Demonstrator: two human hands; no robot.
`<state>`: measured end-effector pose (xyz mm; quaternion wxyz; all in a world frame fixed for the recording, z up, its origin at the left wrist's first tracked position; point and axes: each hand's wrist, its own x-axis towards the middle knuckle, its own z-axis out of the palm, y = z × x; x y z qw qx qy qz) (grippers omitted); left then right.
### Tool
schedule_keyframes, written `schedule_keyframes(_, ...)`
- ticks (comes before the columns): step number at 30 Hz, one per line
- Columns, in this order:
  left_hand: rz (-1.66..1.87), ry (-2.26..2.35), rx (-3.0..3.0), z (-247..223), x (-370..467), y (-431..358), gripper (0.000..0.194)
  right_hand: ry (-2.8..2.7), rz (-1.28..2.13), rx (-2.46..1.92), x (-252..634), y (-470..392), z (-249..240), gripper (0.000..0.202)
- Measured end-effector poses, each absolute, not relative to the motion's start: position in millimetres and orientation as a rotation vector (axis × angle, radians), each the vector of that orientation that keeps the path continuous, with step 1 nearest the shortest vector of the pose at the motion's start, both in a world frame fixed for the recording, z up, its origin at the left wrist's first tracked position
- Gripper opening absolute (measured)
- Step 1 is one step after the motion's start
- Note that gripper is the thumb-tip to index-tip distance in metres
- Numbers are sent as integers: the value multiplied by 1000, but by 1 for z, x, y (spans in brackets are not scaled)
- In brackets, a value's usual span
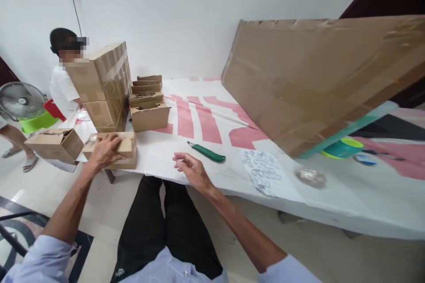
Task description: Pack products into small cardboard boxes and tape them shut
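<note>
My left hand (106, 149) lies over the top of a small closed cardboard box (128, 154) at the table's near edge. Its fingers are spread on the cardboard. My right hand (192, 169) hovers at the front edge of the table, fingers loosely bent and apart, with nothing in it. Just beyond that hand lies a green-handled utility knife (208, 153), its tip pointing to the left. Left of the small box stands another cardboard box (59, 143), with its top flaps slightly raised.
Tall stacked taped boxes (109, 84) and several open-topped cartons (151, 115) stand behind. A big cardboard sheet (318, 75) leans at the right. A marked paper (260, 170), clear tape roll (311, 177) and teal roll (343, 147) lie nearby. A person (63, 82) and a fan (23, 99) are left.
</note>
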<state>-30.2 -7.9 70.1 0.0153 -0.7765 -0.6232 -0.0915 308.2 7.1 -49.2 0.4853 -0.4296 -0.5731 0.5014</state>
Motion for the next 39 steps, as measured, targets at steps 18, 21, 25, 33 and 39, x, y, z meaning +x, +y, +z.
schedule_keyframes(18, -1732, -2244, -2835, 0, -31, -22, 138, -1535, 952, -1031, 318, -4, -31, 48)
schedule_keyframes(21, -1812, -2130, -2787, -11, -9, -23, 137, -1466, 925, -1101, 323, 2, -36, 52)
schedule_keyframes(25, -1776, -1962, -2746, -4, 16, -36, 132, -1339, 948, -1172, 348, 13, -50, 58)
schedule_keyframes(33, -1648, -1873, -2676, 22, 52, -52, 121, -1222, 1045, -1187, 373, 18, -68, 56)
schedule_keyframes(39, -1599, -1858, -2609, 37, 75, -57, 110, -1338, 684, -1284, 380, 18, -37, 49)
